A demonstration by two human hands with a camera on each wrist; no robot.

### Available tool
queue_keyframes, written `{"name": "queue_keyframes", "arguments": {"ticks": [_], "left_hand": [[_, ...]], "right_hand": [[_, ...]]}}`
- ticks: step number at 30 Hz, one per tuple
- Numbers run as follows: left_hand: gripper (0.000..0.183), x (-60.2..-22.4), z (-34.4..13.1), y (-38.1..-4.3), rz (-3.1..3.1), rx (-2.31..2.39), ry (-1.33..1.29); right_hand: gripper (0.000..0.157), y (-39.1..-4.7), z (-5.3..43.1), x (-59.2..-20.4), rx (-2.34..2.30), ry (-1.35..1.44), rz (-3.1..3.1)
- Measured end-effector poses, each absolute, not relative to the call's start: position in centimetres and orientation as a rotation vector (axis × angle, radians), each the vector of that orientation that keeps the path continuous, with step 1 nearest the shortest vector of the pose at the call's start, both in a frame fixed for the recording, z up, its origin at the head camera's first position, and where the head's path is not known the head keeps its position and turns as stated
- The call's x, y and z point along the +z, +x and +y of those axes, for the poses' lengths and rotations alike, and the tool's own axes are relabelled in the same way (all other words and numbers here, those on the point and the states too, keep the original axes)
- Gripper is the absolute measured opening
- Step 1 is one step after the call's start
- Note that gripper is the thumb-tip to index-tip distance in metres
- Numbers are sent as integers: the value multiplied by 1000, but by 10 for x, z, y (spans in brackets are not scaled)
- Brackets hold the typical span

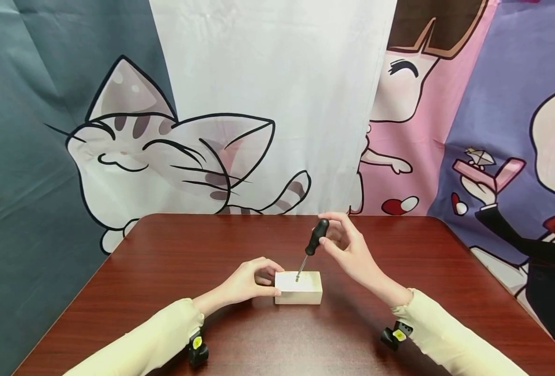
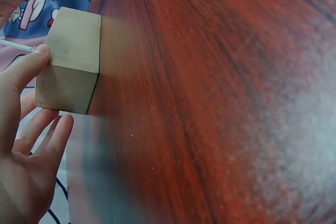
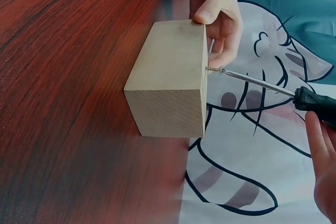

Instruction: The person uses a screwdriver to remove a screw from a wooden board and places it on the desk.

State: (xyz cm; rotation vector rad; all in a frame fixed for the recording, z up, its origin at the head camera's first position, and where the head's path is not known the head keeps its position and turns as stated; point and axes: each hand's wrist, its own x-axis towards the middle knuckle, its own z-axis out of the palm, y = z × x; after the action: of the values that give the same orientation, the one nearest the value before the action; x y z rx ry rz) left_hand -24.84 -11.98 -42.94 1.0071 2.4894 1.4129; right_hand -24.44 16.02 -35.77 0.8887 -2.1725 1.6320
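A pale wooden block [image 1: 298, 298] sits on the table. My left hand [image 1: 246, 282] grips its left end, thumb at the near side and fingers toward the far side. In the right wrist view a threaded screw [image 3: 213, 69] stands out of the block's top face, part of its thread showing. The tip of a screwdriver [image 1: 317, 237] with a black handle meets the screw's head, its shaft leaning up and to the right. My right hand [image 1: 352, 256] holds that handle between thumb and fingers, above the block. In the left wrist view the block hides the screw.
The reddish-brown wooden table [image 1: 211, 240] runs out to its far edge beyond the block. Behind it hangs a cloth backdrop [image 1: 277, 62] printed with a cartoon cat and figures. Small black devices are strapped at both sleeve cuffs.
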Motion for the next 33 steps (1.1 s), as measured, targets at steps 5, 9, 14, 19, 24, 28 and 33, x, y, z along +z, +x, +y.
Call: {"name": "queue_keyframes", "arguments": {"ticks": [5, 9, 14, 19, 24, 28, 33], "left_hand": [[43, -429, -120, -248, 2440, 1453, 985], [42, -430, -120, -249, 2400, 1477, 961], [43, -432, -119, -249, 2384, 1491, 945], [43, -433, -119, -249, 2372, 1510, 955], [43, -434, -120, -250, 2417, 1478, 997], [43, -434, -120, -248, 2483, 1433, 1009], [46, -434, -119, -245, 2469, 1472, 972]], "right_hand": [[46, -243, 159, -358, 1619, 859, -2182], [47, -243, 158, -359, 1635, 856, -2162], [43, -242, 151, -357, 1717, 823, -2121], [40, -241, 142, -353, 1791, 740, -2098], [39, -240, 136, -350, 1794, 667, -2106], [33, -241, 134, -349, 1795, 617, -2129], [29, -243, 134, -348, 1809, 562, -2162]]}}
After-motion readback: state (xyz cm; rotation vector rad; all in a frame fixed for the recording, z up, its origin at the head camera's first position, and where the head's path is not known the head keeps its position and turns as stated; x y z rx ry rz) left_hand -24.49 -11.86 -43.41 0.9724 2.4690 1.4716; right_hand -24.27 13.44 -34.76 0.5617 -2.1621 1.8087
